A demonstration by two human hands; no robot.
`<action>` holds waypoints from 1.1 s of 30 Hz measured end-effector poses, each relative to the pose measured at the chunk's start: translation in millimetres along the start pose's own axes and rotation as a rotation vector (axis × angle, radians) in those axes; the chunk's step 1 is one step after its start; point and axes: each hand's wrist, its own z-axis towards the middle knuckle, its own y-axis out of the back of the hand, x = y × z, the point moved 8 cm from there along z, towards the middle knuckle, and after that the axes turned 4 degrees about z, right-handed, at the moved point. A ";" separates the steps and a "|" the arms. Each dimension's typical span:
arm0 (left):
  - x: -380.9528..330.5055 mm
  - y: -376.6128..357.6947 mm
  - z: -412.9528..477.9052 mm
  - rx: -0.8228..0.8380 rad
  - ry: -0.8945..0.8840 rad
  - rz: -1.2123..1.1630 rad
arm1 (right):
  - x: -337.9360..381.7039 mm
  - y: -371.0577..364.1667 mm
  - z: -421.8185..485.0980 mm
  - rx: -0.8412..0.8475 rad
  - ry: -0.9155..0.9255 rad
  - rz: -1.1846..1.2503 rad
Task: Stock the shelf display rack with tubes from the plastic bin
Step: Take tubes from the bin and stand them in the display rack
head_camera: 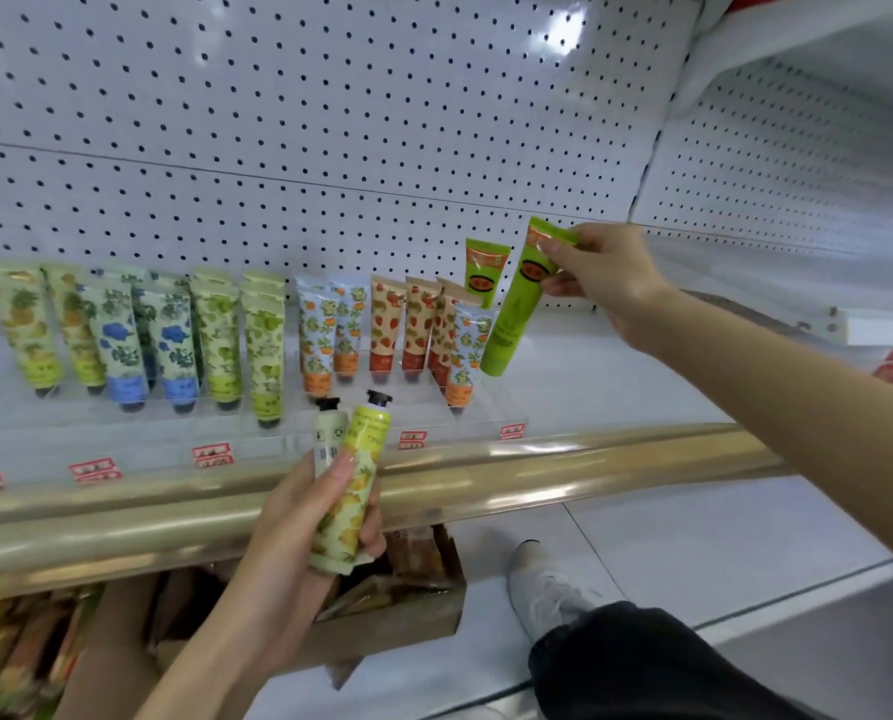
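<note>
My right hand (600, 275) pinches the crimped top of a bright green tube (512, 314), cap down, at the right end of the clear display rack (486, 420). A second green tube (483, 270) stands just left of it, behind a floral tube. My left hand (304, 517) grips two tubes in front of the shelf edge, caps up: a yellow fruit-print tube (353, 485) and a pale tube (327, 433) behind it. Several floral and strawberry-print tubes (216, 340) stand in rows in the rack. The plastic bin is out of view.
A white pegboard wall (330, 122) backs the shelf. A gold rail (538, 485) runs along the shelf front with red price tags (210, 454). Below sit a cardboard box (408, 605) of packets, more packets at lower left, and my shoe (543, 589) on the white floor.
</note>
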 end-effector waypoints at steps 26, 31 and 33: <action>3.3 1.9 0.3 -0.090 0.057 -0.040 | -5.8 -28.2 17.8 0.049 -0.040 -0.132; 4.5 5.9 2.0 -0.115 0.048 -0.023 | -4.5 -31.3 17.3 0.048 -0.039 -0.144; 4.9 6.0 2.4 -0.115 0.040 -0.031 | -5.0 -30.8 17.2 0.041 -0.037 -0.140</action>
